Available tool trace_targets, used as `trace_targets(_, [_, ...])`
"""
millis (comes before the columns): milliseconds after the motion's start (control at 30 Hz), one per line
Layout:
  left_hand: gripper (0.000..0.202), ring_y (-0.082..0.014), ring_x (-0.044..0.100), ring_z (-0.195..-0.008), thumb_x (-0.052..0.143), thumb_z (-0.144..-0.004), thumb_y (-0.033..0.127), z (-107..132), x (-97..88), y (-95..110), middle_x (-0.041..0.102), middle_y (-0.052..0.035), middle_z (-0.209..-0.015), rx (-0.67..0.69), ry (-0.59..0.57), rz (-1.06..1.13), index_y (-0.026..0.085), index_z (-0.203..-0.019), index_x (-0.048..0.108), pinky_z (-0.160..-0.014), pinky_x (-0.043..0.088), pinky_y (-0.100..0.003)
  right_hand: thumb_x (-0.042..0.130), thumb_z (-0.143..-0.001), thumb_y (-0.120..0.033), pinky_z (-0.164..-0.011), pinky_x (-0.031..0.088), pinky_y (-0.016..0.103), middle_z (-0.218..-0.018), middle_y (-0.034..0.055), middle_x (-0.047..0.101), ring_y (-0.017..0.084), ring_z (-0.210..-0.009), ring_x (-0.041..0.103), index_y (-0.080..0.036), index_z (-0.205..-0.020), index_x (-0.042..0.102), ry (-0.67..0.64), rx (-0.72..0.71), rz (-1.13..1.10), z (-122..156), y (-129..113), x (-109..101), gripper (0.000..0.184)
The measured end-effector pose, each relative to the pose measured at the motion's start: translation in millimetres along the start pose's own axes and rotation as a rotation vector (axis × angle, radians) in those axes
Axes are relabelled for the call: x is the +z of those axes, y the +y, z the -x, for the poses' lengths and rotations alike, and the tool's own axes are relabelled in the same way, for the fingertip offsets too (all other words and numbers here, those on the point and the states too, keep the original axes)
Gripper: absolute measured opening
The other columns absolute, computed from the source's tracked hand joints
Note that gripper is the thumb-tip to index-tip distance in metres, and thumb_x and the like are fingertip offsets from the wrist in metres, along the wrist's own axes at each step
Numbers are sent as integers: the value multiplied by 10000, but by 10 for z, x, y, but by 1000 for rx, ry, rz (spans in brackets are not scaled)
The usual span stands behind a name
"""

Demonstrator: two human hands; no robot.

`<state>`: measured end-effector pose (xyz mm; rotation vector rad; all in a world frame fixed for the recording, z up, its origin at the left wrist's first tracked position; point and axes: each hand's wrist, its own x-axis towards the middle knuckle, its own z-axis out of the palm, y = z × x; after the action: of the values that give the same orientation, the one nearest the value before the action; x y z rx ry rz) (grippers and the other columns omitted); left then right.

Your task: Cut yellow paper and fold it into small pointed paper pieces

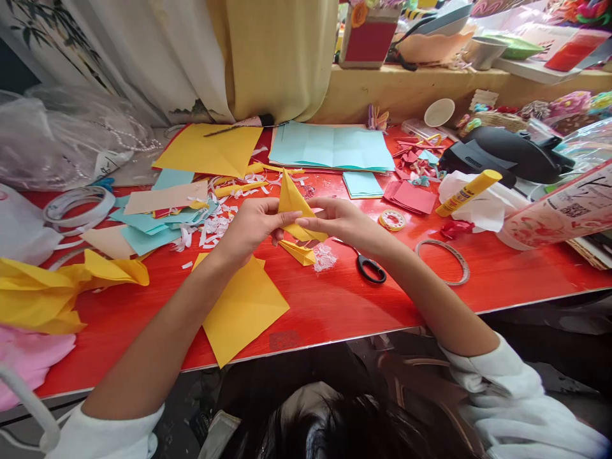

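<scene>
Between my two hands is a folded piece of yellow paper (289, 192) with a pointed top, raised over the red table. My left hand (258, 224) pinches its left side, the thumb lying across the front. From the right, my right hand (337, 220) grips the same paper, with its thumb near the other thumb. Just below lies another folded yellow paper piece (299, 253), beside a small heap of white shreds (325, 257). Flat yellow sheets (246, 312) lie under and near my left forearm. Scissors with black handles (371, 269) rest near my right wrist, their blades partly hidden.
On the red table (335, 306), blue sheets (332, 146) and a large yellow sheet (210, 148) lie at the back. Paper scraps (215, 223) spread leftward. To the right are red paper squares (410, 196), a tape roll (442, 261), a glue stick (468, 192) and a black device (507, 156).
</scene>
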<state>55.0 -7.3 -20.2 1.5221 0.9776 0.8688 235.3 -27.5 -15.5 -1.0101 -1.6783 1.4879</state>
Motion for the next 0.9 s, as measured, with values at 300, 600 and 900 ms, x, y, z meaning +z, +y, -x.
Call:
trace_targets(300, [233, -69, 493, -551, 680, -727, 365, 10, -4, 26, 543, 6, -700, -46, -179, -58, 147, -756, 604, -503, 424, -204, 648, -764, -423, -577, 427, 229, -671, 4, 555, 94, -623, 522, -146, -711, 576, 180, -78, 95, -49, 106, -41, 292])
trace_targets(600, [217, -74, 500, -473, 690, -718, 344, 26, 21, 37, 558, 19, -583, -118, -251, -100, 146, -704, 603, -474, 418, -214, 607, -790, -423, -604, 431, 243, -724, 11, 562, 109, -665, 514, -149, -752, 577, 220, -154, 147, -43, 105, -25, 279])
trace_targets(900, [266, -76, 527, -493, 652, -754, 398, 49, 66, 24, 625, -21, -648, -95, -285, -89, 134, -724, 638, -498, 449, -216, 605, -804, -359, -608, 436, 231, -709, 2, 543, 98, -663, 501, -154, -717, 576, 302, -171, 132, -12, 24, -5, 225])
